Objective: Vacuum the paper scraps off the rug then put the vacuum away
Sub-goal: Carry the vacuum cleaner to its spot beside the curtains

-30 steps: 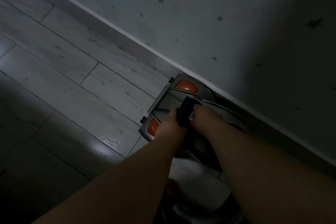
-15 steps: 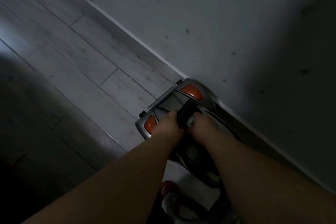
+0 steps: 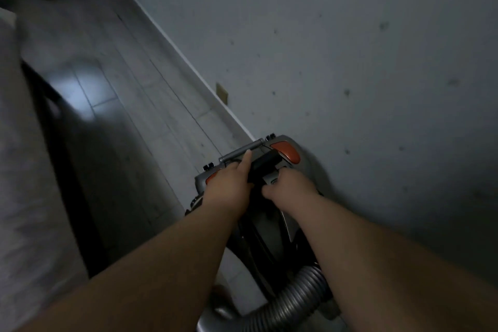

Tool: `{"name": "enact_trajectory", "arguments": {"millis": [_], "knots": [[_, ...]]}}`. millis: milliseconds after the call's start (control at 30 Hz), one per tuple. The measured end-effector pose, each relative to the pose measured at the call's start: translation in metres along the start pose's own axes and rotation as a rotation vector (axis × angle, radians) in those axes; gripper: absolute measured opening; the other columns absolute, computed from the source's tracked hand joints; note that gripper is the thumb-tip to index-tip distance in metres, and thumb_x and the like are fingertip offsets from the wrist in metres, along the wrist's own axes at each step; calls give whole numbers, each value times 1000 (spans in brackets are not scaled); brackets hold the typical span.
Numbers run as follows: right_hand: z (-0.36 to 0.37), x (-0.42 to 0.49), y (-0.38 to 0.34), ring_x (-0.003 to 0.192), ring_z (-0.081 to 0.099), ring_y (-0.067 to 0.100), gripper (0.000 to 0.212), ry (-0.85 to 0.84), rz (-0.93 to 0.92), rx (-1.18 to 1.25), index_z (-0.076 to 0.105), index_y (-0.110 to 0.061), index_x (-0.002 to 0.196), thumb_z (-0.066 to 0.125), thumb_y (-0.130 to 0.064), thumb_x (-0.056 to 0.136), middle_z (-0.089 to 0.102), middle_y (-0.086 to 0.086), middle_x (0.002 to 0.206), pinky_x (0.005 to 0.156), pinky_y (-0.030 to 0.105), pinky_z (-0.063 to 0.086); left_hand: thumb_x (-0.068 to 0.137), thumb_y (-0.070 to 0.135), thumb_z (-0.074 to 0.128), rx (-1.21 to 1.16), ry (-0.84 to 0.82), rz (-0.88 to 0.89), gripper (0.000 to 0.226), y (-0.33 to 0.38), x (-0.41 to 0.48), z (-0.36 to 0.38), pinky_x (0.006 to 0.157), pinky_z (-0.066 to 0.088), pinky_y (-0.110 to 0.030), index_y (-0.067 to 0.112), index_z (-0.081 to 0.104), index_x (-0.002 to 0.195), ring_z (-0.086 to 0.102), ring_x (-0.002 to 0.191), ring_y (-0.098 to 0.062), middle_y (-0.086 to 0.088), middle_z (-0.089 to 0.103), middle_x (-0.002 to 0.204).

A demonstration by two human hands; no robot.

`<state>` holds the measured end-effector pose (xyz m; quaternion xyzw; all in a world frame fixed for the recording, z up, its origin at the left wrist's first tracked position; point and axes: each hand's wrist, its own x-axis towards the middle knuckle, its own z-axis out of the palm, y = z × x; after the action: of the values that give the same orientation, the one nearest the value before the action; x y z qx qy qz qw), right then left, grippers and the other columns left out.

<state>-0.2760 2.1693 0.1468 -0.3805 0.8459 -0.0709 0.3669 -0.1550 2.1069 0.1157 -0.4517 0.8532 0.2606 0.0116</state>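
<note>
Dim room. Grey plastic canister vacuum [image 3: 265, 226] is lying on the pale plank floor [image 3: 140, 105], its right flank tucked against the white skirting board [image 3: 188, 62] of the grey speckled wall [image 3: 350, 62].

Long axis is running away from the person, roughly parallel to the wall. The end with the orange pedal button [image 3: 287, 152] and the grey crossbar [image 3: 238, 153] is pointing away. The ribbed grey hose [image 3: 291, 302] is coming off the near end, down by the person's feet.

Both hands are sitting on top of the far half, directly over the body, close together on either side of a black block-shaped part [image 3: 265, 167]. Handle or plug, I cannot tell.

Left hand [image 3: 229, 187]: forefinger [image 3: 246, 159] is lying straight with its tip on the crossbar; the other fingers are folding in beside the black part. Whether they are gripping it is not clear.

Right hand [image 3: 292, 187]: fingers are curling round the near end of the black part, apparently holding it.

Judgement: the vacuum is looking parked; letting go and stepping back is probably what is left. Neither hand is nearer; both are on the machine.
</note>
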Motion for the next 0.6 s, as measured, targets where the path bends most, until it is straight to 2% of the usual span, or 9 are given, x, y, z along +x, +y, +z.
{"name": "enact_trajectory", "arguments": {"millis": [100, 233, 333, 433, 500, 600], "knots": [[-25, 6, -65, 84, 54, 24, 20, 19, -39, 31, 52, -13, 92, 62, -30, 88, 55, 6, 92, 68, 25, 39, 95, 30, 49, -4, 64, -19, 68, -20, 18, -63, 92, 47, -36, 24, 12, 151, 50, 119, -26, -7, 45, 141], [-41, 20, -145, 99, 61, 29, 29, 37, -50, 51, 60, -10, 106, 63, -30, 86, 62, 11, 106, 72, 26, 42, 95, 30, 50, -11, 41, -30, 66, -55, 47, -142, 98, 44, -37, 28, 15, 151, 46, 126, -25, -5, 42, 145], [-54, 33, -201, 91, 61, 28, 22, 41, -68, 69, 56, -12, 93, 65, -30, 84, 60, 7, 93, 71, 27, 45, 95, 32, 49, 37, 61, -35, 68, -83, 63, -192, 96, 45, -37, 30, 10, 151, 47, 124, -26, -6, 42, 144], [-69, 49, -255, 85, 59, 25, 21, 48, -91, 101, 54, -12, 86, 66, -29, 82, 55, 2, 79, 69, 27, 44, 96, 34, 49, 57, 93, -69, 64, -113, 83, -239, 96, 44, -37, 29, 15, 150, 48, 122, -26, -7, 44, 141], [-77, 62, -289, 84, 60, 27, 23, 43, -107, 106, 55, -11, 87, 67, -29, 81, 55, 3, 77, 68, 28, 46, 95, 31, 50, 58, 103, -72, 58, -131, 99, -267, 94, 46, -39, 28, 23, 146, 50, 119, -27, -8, 48, 137], [-88, 91, -344, 77, 61, 28, 28, 27, -128, 128, 61, -5, 93, 68, -29, 81, 61, 9, 82, 58, 26, 45, 93, 24, 50, 66, 148, -94, 54, -160, 129, -308, 92, 48, -42, 26, 29, 143, 53, 114, -28, -9, 52, 132]]}}
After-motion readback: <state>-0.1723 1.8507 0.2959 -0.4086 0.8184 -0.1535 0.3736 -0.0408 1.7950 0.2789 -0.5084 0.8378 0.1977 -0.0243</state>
